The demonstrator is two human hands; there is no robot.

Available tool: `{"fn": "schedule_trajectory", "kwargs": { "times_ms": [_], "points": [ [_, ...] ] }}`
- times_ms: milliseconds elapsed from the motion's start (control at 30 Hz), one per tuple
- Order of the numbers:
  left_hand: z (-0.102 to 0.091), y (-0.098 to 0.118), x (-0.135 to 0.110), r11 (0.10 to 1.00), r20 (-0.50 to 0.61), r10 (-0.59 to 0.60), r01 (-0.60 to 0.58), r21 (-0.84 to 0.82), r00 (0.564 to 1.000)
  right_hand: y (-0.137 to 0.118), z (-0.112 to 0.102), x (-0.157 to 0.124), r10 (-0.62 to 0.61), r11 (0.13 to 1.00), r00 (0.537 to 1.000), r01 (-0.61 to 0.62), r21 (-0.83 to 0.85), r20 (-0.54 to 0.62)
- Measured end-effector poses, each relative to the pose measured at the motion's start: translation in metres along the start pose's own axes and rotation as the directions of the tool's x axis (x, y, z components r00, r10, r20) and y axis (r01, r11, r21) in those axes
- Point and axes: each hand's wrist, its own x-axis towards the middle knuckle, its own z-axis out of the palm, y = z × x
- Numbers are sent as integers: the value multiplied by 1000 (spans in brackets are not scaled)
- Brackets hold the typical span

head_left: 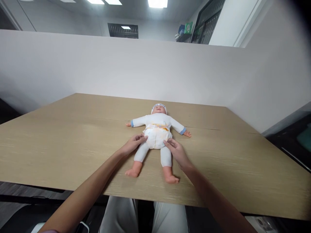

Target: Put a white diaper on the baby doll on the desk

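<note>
Wall beyond doll on table

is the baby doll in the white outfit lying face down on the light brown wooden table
No, the baby doll in the white outfit lies on its back on the light brown wooden table, face upward.

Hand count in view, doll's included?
4. Left hand and right hand at opposite sides of the diaper; on the doll, picture-left hand and picture-right hand, both out sideways. No hand looks hidden.
</note>
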Motion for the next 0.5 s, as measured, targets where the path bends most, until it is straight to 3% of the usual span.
{"fn": "schedule_trajectory", "kwargs": {
  "times_ms": [100, 200, 333, 400, 500],
  "points": [
    [2, -2, 0, 999, -27, 32, -32, 2, 999, -4, -2, -2, -135, 960, 991, 124, -253, -26],
    [1, -5, -3, 998, -25, 64, -63, 27, 998, -11, -8, -13, -227, 824, 973, 169, -541, -43],
    [-13, -8, -11, 968, -65, 172, -156, 195, 983, -18, -26, -25, -344, 707, 939, 249, -662, -13],
    [-24, -10, -9, 871, -122, 287, -206, 445, 950, -17, -40, -17, -445, 650, 895, 313, -693, -13],
    [-43, -11, 10, 616, -188, 469, -167, 770, 863, -10, -63, 19, -616, 480, 788, 370, -796, -5]
  ]
}}
